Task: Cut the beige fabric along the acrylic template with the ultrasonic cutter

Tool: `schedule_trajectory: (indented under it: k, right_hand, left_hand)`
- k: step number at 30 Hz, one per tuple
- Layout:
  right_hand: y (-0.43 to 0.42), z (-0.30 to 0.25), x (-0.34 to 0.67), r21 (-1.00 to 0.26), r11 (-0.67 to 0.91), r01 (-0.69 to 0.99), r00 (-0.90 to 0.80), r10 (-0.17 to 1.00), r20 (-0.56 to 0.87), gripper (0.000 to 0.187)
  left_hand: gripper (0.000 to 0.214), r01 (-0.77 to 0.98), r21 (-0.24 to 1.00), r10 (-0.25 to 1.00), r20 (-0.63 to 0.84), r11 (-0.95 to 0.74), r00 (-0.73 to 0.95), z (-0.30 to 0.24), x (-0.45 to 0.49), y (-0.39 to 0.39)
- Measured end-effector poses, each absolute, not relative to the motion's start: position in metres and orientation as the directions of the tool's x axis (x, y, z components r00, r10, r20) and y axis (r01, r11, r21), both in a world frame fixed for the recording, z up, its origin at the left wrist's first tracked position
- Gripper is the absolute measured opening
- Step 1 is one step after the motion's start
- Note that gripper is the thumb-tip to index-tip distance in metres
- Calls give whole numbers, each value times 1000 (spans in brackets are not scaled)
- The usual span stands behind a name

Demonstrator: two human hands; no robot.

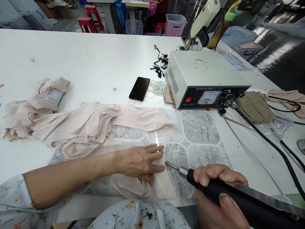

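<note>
The cutting tool (247, 200) is above the right part of the patterned mat (202, 156); its long axis slants from lower right to upper left, with the metal tip (172, 166) pointing left and slightly away from the person. The tip is at the right edge of the pale pink cloth (164, 187); contact cannot be told. The right hand (218, 194) wraps the black handle. The left hand (140, 160) lies palm down on the cloth, fingers slightly spread. Beyond the mat stand the control box (209, 73) and phone (139, 89).
</note>
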State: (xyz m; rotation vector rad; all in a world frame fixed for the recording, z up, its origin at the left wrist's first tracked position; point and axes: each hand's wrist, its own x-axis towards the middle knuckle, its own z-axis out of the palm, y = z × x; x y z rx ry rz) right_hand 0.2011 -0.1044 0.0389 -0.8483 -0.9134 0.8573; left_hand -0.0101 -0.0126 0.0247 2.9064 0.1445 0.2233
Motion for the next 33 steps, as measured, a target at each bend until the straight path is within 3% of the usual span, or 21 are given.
schedule_trajectory:
  k: [28, 33]
  right_hand:
    - [-104, 37, 202, -879, 397, -265, 353, 888, 295, 11]
    - [-103, 36, 203, -872, 405, -274, 346, 888, 304, 13]
  left_hand:
    - [45, 85, 259, 124, 137, -962, 983, 23, -10, -12]
    - [36, 128, 275, 184, 187, -953, 965, 22, -8, -15]
